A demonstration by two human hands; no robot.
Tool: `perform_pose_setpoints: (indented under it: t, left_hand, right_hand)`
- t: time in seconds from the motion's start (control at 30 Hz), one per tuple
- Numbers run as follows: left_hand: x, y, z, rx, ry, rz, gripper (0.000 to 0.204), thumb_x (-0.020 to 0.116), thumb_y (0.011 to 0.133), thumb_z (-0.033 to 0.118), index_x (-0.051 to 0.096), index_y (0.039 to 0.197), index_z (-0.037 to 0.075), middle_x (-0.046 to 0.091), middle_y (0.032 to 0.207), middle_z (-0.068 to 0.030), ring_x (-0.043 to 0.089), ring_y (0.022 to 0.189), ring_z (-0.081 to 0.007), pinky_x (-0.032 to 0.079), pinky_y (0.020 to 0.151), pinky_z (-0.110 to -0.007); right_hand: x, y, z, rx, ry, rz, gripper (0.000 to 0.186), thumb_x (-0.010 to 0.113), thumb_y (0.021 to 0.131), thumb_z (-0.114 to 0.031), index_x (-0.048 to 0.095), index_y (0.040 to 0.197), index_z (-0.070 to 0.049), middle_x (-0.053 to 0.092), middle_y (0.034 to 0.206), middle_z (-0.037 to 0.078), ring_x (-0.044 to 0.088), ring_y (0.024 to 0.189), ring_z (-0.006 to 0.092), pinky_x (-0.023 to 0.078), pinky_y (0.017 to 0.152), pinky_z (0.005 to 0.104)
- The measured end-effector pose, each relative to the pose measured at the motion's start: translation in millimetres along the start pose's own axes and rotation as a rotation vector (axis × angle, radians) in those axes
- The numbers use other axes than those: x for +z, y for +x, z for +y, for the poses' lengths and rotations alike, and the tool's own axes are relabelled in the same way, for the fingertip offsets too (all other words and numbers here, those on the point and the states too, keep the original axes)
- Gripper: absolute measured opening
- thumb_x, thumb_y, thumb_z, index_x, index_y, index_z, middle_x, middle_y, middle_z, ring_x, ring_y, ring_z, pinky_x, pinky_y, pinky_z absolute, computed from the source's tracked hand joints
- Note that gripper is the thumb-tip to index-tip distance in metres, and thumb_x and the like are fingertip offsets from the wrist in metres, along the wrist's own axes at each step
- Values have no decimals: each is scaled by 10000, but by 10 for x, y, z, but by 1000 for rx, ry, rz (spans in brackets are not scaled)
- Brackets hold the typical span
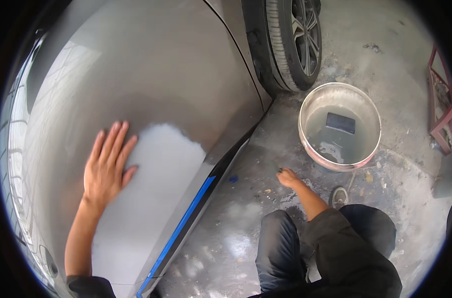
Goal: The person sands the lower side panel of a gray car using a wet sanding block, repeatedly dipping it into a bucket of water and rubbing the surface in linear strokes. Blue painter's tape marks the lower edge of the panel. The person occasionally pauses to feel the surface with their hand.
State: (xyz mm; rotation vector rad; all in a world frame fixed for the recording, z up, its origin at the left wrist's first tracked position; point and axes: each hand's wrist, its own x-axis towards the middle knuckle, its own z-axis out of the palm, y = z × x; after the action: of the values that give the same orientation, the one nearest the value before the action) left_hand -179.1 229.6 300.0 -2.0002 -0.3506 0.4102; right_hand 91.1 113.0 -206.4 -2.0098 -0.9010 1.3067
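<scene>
My left hand (106,166) lies flat on a grey-brown car door (161,74), fingers stretched out and pointing away from me. Beside its thumb is a dull light-grey patch (161,164) on the panel, with an uneven upper edge. Blue masking tape (181,223) runs along the door's lower edge. My right hand (287,178) hangs over the floor between the car and a round bucket (305,144). Its fingers are closed, and a small dark bit shows at their tips, too small to name. A dark rectangular block (340,123) sits in the bucket's cloudy water.
A car wheel (299,44) stands just beyond the bucket. At the far right is a red metal frame (442,99). The stained concrete floor (226,218) has wet spots and a small blue scrap (233,179). My knees and one shoe (339,196) are close to the bucket.
</scene>
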Motion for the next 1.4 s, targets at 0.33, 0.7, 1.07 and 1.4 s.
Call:
perform_pose_setpoints:
  t: [0.33,0.7,1.07,1.4]
  left_hand:
    - [65,2217,939,151,-179,288,839,619,936,495,384,1585,18,339,1682,-166,258,1586,-302,172,1318,-429]
    - [63,410,373,111,-84,-102,737,574,1018,470,401,1595,45,314,1698,-162,265,1588,-303,188,1310,-451]
    - [446,-1125,40,58,198,-16,682,470,1031,526,468,1571,109,407,1659,-133,314,1572,-295,178,1290,-541]
    - [437,-1155,117,53,171,25,659,446,1037,505,491,1557,102,462,1624,-137,323,1572,-298,182,1284,-549]
  right_hand:
    - [1003,570,815,466,1361,109,535,729,931,-235,526,1346,35,611,1266,183,660,1065,315,651,802,403]
    - [-326,-285,-1212,-355,1301,365,452,644,1023,-254,595,1361,43,639,1334,153,633,1156,227,503,1031,372]
    - [-446,-136,-2820,-1071,324,922,1084,692,949,-464,50,1653,53,-20,1709,336,-30,1594,493,28,1269,614]
    - [-1045,35,-3073,-1117,150,1143,1118,719,922,-545,122,1634,76,98,1690,357,86,1580,516,139,1264,618]
